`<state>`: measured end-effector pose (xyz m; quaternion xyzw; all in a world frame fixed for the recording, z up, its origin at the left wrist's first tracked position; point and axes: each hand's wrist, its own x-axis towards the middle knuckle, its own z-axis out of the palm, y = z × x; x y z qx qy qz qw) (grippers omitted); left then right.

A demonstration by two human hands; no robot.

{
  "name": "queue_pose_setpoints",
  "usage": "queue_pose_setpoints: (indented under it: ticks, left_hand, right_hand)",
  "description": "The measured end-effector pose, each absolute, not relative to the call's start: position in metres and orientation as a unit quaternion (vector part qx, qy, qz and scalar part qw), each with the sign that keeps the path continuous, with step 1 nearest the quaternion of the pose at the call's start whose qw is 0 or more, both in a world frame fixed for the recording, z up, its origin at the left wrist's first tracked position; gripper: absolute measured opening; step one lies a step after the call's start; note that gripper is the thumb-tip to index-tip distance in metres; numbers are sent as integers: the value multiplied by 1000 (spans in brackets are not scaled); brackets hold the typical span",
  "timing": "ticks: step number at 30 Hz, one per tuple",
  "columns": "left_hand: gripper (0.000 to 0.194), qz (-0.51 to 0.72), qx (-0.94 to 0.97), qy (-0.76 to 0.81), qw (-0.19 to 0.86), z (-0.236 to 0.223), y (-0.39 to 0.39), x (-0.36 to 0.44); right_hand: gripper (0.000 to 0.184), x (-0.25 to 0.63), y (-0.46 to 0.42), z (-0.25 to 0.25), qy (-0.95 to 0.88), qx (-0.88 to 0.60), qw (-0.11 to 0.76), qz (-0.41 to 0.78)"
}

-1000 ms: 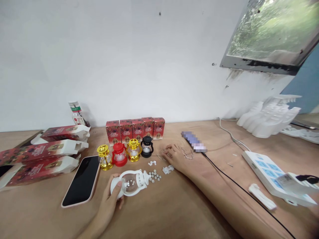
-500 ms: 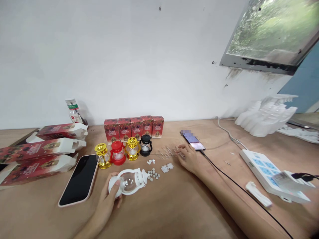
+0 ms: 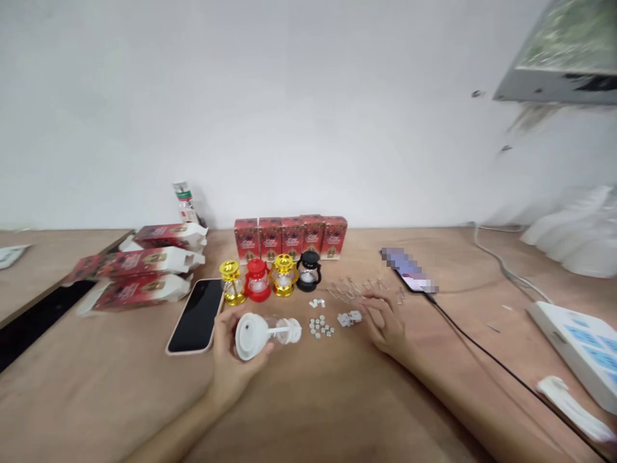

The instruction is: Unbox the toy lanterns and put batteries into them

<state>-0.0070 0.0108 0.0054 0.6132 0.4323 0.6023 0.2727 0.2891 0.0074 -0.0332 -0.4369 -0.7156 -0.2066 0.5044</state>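
Note:
My left hand (image 3: 231, 350) is closed around a small white lantern (image 3: 252, 335), which lies tilted on its side with its round base facing me and its clear globe pointing right. My right hand (image 3: 388, 325) hovers low over the table, fingers bent and apart, with nothing visible in them. Close to its fingertips are thin bent wire pieces (image 3: 344, 290) and small white plastic parts (image 3: 349, 318). Silver button cells (image 3: 318, 326) lie in a cluster between my hands. Small white bits (image 3: 316, 303) sit just behind them.
Gold, red and black lanterns (image 3: 308, 271) stand in a row before red boxes (image 3: 292, 238). On the left are a phone (image 3: 195, 318) and opened red cartons (image 3: 144, 262). A second phone (image 3: 407, 269) with a black cable (image 3: 472, 341) and a power strip (image 3: 578, 347) lie right.
My left hand has turned the white lantern so its base faces me. My right hand has drawn back slightly from the wire pieces. The view has swung left.

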Motion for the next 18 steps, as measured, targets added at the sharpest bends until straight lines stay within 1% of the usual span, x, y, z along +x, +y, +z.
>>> queue_pose_setpoints:
  ticks: [1, 3, 5, 7, 10, 13, 16, 18]
  left_hand:
    - [50, 607, 645, 414, 209, 11, 8, -8]
    - [46, 578, 720, 374, 85, 22, 4, -9]
    - [39, 516, 786, 339, -20, 29, 1, -7]
    - [36, 460, 821, 328, -85, 30, -1, -4]
    - [30, 422, 832, 331, -140, 22, -3, 1]
    - [26, 417, 833, 316, -180, 13, -4, 3]
    - [26, 411, 833, 305, -209, 7, -3, 1]
    - [27, 403, 835, 301, -222, 3, -3, -1]
  right_hand:
    - [24, 277, 2, -33, -728, -400, 520, -198]
    - [30, 254, -7, -30, -740, -346, 549, -179]
    - [28, 231, -13, -24, -738, -324, 574, -148]
    - [23, 212, -16, -17, -746, -307, 582, -104]
    - [17, 193, -14, -13, -769, -279, 572, -64]
    - [11, 184, -13, -15, -773, -292, 562, -47]
    - [5, 181, -12, -16, -772, -319, 548, -40]
    - [6, 181, -12, -15, -779, -322, 536, -43]
